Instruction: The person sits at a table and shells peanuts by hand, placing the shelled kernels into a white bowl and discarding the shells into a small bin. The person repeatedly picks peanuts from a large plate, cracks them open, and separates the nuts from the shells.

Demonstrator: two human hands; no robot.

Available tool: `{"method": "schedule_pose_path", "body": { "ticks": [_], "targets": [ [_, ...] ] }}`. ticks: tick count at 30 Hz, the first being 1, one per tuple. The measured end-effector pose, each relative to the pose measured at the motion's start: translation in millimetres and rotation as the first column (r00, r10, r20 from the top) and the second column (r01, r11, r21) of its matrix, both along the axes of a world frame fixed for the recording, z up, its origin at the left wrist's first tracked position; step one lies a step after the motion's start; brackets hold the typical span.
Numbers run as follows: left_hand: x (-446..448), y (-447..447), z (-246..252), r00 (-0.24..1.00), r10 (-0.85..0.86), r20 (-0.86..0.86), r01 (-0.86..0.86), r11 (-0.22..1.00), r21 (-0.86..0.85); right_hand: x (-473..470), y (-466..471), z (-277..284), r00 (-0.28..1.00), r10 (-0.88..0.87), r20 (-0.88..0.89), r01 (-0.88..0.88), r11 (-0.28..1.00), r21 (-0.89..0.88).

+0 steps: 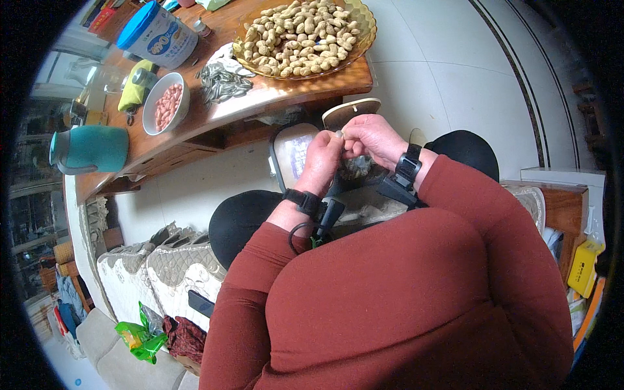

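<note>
My left hand [322, 155] and my right hand [375, 137] meet at the fingertips, thumbs and fingers pinched together. Anything between them is too small and too covered to make out. Below them stands a waste bin with a raised pale lid [292, 148], and greyish scraps [358, 167] show inside it. Beyond my fingers on the table [273, 95], an amber glass dish [366, 29] holds unshelled peanuts [304, 39]. Left of the dish lies a pile of striped sunflower seeds [224, 83]. Pink shelled peanuts [169, 106] partly fill a white bowl [148, 114].
A teal jug [95, 148] stands at the table's left end. Behind the bowl are a yellow cloth [132, 92] and a blue-lidded tub [163, 41]. A round brown stool-like top [341, 116] is just past my hands. On the quilted sofa [180, 263] lies a phone [201, 303].
</note>
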State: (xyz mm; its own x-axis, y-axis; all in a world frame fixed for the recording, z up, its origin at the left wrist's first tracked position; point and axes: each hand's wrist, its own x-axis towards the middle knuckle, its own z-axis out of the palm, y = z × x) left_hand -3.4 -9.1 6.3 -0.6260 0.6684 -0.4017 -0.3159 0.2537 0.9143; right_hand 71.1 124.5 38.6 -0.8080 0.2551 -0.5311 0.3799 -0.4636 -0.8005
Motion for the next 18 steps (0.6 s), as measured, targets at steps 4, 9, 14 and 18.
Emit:
{"method": "schedule_pose_path", "body": {
  "ticks": [4, 9, 14, 18],
  "targets": [
    [2, 3, -5, 0.988, -0.045, -0.148, 0.036, 0.997, -0.063, 3, -3, -4, 0.997, -0.081, -0.003, 0.081, 0.997, -0.015],
    [6, 1, -2, 0.843, -0.143, -0.519, 0.029, 0.974, -0.223, 3, -7, -5, 0.991, -0.135, 0.019, 0.135, 0.989, -0.052],
    [9, -1, 4, 0.803, -0.142, -0.579, -0.02, 0.964, -0.265, 2, -14, -4, 0.986, -0.168, -0.004, 0.167, 0.981, -0.102],
    [7, 0, -3, 0.864, -0.043, -0.502, -0.065, 0.979, -0.194, 2, -19, -4, 0.985, -0.175, -0.01, 0.174, 0.982, -0.068]
  ]
}}
